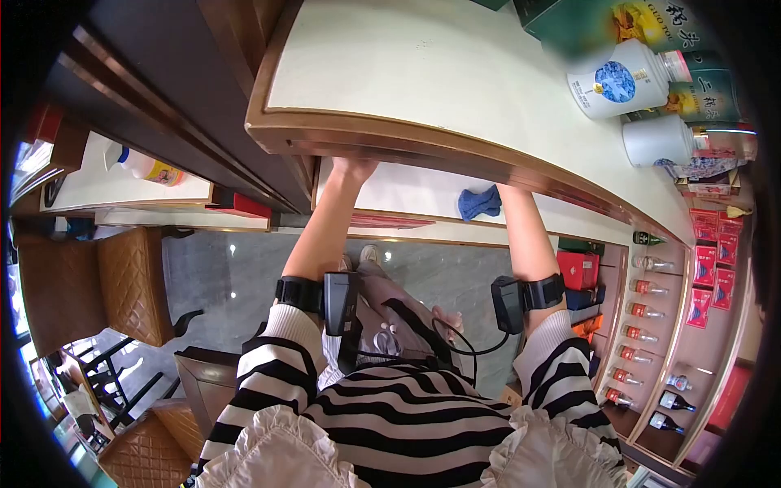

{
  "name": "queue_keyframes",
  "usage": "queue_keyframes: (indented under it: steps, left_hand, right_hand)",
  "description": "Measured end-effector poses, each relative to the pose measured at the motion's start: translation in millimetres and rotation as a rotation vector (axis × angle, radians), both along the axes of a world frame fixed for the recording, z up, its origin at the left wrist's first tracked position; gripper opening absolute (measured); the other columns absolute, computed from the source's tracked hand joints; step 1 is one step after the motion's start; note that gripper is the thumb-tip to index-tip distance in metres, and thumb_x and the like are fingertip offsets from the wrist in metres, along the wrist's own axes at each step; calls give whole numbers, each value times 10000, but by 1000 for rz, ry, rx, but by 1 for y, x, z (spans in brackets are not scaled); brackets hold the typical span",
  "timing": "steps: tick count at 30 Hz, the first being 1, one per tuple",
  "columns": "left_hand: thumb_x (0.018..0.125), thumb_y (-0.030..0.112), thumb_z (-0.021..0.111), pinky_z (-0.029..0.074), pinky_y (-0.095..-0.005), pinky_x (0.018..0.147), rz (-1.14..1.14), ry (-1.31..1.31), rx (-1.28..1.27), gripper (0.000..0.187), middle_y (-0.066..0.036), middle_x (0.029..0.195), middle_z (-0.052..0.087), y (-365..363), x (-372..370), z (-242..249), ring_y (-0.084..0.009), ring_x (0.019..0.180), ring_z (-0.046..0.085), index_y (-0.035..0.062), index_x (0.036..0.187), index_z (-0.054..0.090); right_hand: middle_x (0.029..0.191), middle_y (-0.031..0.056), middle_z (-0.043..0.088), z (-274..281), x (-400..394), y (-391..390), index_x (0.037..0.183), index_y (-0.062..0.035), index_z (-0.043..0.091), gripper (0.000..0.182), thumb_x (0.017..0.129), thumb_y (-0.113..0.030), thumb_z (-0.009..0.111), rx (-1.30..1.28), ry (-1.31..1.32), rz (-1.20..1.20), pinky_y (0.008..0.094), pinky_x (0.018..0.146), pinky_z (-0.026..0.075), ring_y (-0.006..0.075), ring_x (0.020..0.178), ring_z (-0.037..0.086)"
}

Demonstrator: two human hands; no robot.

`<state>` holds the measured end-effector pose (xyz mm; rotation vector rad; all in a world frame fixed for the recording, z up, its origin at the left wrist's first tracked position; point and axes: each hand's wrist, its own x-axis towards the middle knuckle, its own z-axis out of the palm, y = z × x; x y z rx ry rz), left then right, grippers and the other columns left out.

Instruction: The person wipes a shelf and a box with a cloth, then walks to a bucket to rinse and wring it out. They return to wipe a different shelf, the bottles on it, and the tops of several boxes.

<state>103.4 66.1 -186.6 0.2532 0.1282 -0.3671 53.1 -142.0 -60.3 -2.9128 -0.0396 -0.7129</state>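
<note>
Both forearms reach forward under the wooden edge of the raised white counter. Of my left hand only the wrist and the back part show below that edge; its fingers are hidden. My right hand is out of sight beneath the ledge, with just the wrist visible at the edge. A crumpled blue cloth lies on the lower white shelf, close beside my right wrist. Whether either hand holds anything cannot be seen.
White bottles and green boxes stand at the upper right. Shelves with several small bottles line the right side. A spray bottle lies at the left, above brown padded chairs. A red box sits right of my right forearm.
</note>
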Motion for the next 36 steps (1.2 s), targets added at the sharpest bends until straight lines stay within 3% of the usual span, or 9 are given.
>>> queue_keyframes:
  steps: [3,36]
  left_hand:
    - [777,467,384,377,-347,816,18,-214,71,443,-40,1017,477,-1,14,-33,-205,930,448,105,1027,435]
    - [791,423,392,369,-350,829,-75,-218,-30,412,-37,1036,474,4,30,-34,-201,937,447,101,1045,428]
  right_hand:
    - [811,120,556,-1,0,0,819,-42,539,187,718,-197,506,2,2,-4,361,688,396,272,784,511]
    - [822,145,553,-11,12,1,812,-30,537,205,714,-210,520,0,43,-11,359,667,398,283,771,514]
